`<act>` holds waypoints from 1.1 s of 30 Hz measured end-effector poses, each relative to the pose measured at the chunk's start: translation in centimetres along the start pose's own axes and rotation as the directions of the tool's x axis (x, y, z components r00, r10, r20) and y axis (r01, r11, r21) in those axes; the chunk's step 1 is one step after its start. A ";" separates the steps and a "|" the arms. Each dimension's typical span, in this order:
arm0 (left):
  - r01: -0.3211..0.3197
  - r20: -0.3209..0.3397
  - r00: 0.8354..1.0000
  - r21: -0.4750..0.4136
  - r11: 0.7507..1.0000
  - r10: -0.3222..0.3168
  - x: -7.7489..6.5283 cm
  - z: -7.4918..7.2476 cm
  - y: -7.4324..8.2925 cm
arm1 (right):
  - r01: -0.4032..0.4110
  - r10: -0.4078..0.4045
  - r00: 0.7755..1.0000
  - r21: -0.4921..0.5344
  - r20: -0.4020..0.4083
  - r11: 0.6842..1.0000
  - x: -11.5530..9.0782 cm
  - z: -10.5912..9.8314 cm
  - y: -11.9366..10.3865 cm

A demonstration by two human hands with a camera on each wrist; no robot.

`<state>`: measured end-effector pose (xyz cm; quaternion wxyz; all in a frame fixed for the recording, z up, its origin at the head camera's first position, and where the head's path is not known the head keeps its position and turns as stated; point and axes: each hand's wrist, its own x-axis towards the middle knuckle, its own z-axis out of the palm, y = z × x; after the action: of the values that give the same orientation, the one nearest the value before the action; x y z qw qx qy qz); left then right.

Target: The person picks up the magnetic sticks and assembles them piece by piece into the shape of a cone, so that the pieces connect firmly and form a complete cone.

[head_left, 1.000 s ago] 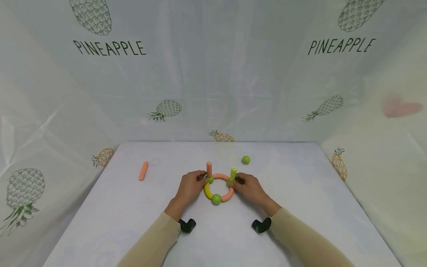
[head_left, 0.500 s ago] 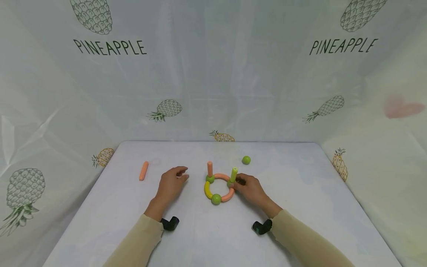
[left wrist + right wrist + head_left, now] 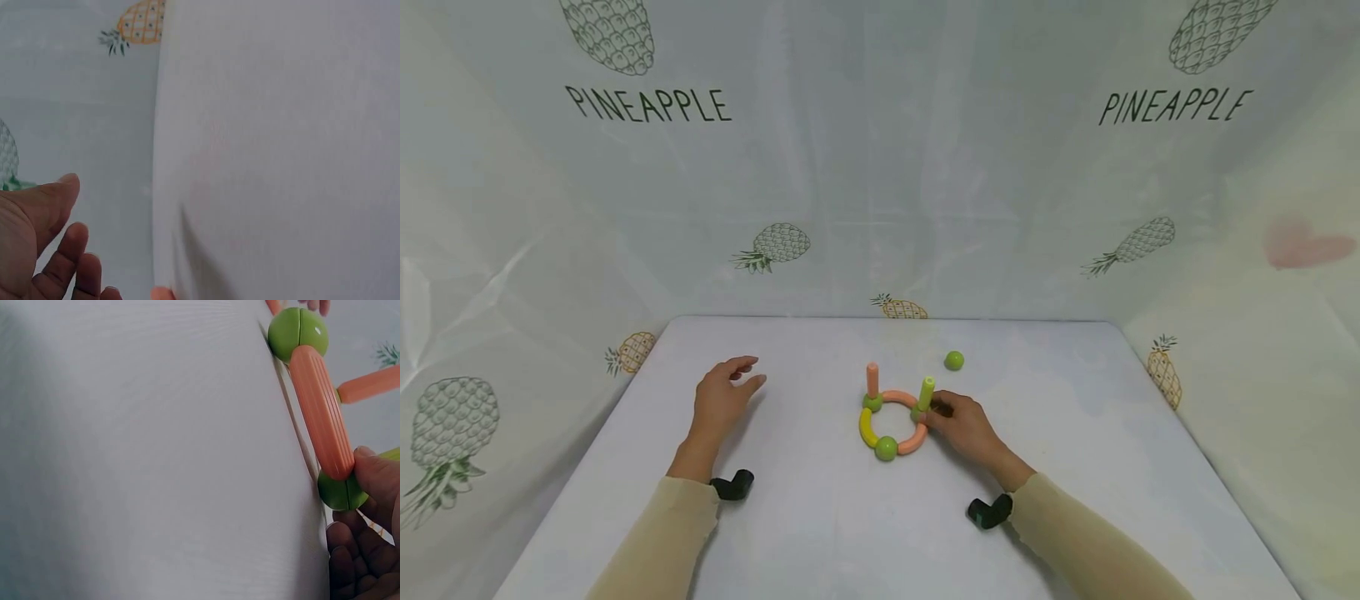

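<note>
A ring of curved orange rods [image 3: 322, 412] and a yellow curved rod [image 3: 867, 427], joined by green balls [image 3: 886, 448], lies mid-table. An orange stick [image 3: 872, 380] and a lime-green stick [image 3: 927, 393] stand up from two of its balls. My right hand [image 3: 962, 425] pinches the ball [image 3: 342, 489] under the lime stick between thumb and fingers. Over the left of the table hangs my left hand [image 3: 718, 400], thumb and fingers apart with nothing between them. In the left wrist view an orange tip [image 3: 163, 294] shows below that hand; the hand hides it in the head view.
A loose green ball [image 3: 954, 360] lies behind the ring, towards the table's back edge. White sheeting [image 3: 880, 167] printed with pineapples rises behind and beside the white table [image 3: 850, 533]. Each wrist wears a black camera mount [image 3: 990, 511].
My left hand has let go of the ring's left ball and moved left, over where a loose orange stick lay. My right hand keeps its grip on the ring.
</note>
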<state>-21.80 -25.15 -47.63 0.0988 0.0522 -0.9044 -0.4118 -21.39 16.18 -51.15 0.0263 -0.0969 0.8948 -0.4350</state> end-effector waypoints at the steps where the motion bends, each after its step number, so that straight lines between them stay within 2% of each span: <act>1: 0.007 -0.005 1.000 -0.005 1.000 -0.007 0.1 -0.3 -0.3 | -0.002 0.002 1.000 0.004 0.000 1.000 0.0 0.0 0.0; 7: 0.042 -0.052 0.998 -0.009 0.999 -0.042 0.6 -1.7 -2.1 | -0.020 0.020 1.000 0.045 0.009 0.999 -0.1 0.0 -0.2; 13: 0.060 -0.075 0.995 0.013 0.998 -0.059 1.0 -2.8 -4.0 | -0.009 0.008 1.000 0.031 0.007 0.999 -0.1 0.0 -0.2; 18: 0.110 -0.046 0.993 0.009 0.994 -0.109 1.2 -3.4 -5.4 | -0.006 0.005 1.000 0.035 0.007 0.999 -0.1 0.0 -0.2; 23: 0.125 -0.022 0.992 0.020 0.992 -0.125 1.5 -3.6 -6.3 | -0.001 0.001 1.000 0.038 0.011 0.999 0.0 0.0 -0.1; 33: 0.128 0.071 0.988 0.075 0.989 -0.134 1.9 -3.3 -6.6 | -0.012 0.012 1.000 0.030 0.005 0.999 -0.1 -0.2 -0.2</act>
<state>-22.79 -32.23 -50.18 0.0353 0.0994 -0.9159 -0.3873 -21.25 16.21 -50.92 0.0326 -0.0924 0.8887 -0.4479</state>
